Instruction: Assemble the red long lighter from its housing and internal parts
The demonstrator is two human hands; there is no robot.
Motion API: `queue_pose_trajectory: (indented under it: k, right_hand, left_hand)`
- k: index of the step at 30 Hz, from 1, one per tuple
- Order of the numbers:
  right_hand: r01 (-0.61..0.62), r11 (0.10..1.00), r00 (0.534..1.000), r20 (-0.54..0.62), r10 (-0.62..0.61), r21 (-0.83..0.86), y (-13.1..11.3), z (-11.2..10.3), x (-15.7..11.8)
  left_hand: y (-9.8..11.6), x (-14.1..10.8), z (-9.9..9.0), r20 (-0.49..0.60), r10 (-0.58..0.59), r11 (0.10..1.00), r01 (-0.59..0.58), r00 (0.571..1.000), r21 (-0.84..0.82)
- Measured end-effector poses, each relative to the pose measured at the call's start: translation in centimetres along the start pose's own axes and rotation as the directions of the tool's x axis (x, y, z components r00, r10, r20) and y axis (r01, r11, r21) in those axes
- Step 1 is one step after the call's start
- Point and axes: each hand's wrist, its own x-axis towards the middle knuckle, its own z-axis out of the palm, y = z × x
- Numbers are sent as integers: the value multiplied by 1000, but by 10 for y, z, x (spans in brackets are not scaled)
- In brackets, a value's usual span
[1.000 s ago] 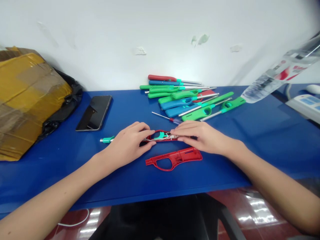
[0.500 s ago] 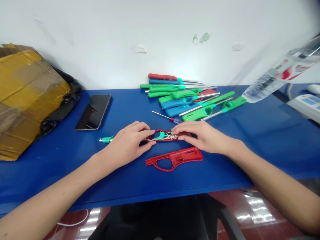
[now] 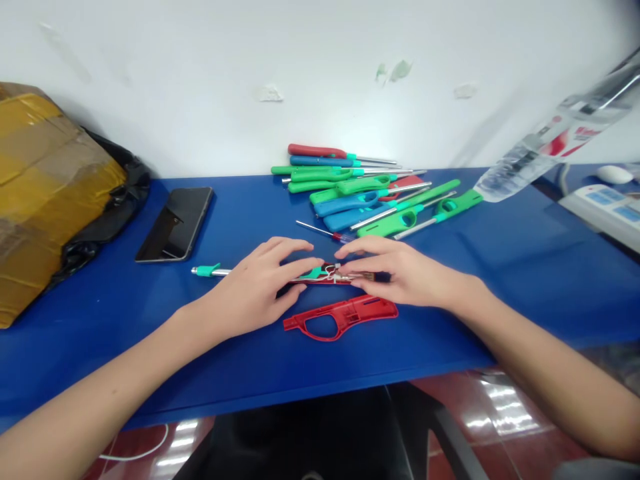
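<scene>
An opened red lighter half (image 3: 327, 281) lies on the blue table, with a teal trigger, white wires and metal parts showing inside. My left hand (image 3: 265, 280) is around its trigger end, fingers curved over it, and a metal tube with a teal tip (image 3: 206, 271) sticks out to the left. At the handle end, my right hand (image 3: 390, 270) has its thumb and fingertips around the inner parts; what they pinch is too small to make out. The other red shell half (image 3: 345, 317) lies just in front, inner side up, touched by neither hand.
Behind the hands are a screwdriver (image 3: 325, 231) and a pile of green, blue and red lighters (image 3: 360, 193). A phone (image 3: 176, 223) and a taped package (image 3: 55, 200) are at the left. A plastic bottle (image 3: 535, 157) and a white device (image 3: 607, 210) are at the right.
The whole view has shifted slightly. Fingers of my left hand now reach farther over the trigger opening, and my right index finger is lifted and more stretched out.
</scene>
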Motion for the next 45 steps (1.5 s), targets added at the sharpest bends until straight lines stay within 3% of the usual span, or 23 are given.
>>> queue_pose_trajectory:
  k: [6,15,20,25,32,45]
  right_hand:
    - [26,999,1000,17,-26,36,1,-1,-2]
    - [-60,998,997,-35,62,34,3,2,-2]
    - [-109,993,986,-130,103,-45,9,-7,-22]
    - [-113,993,979,-166,114,19,10,-7,-35]
    - [-138,988,980,-133,146,69,10,0,-26]
    - [-213,965,973,-57,224,155,8,-8,3]
  left_hand:
    - [15,9,6,-12,131,991,-131,991,30]
    - [4,15,24,-142,132,991,-128,981,35]
    - [5,16,28,-185,131,990,-138,974,-29]
    - [6,16,29,-197,129,990,-137,972,-30]
    - [5,14,30,-202,121,992,-127,972,-20]
    - [-3,12,24,-220,35,999,-35,975,5]
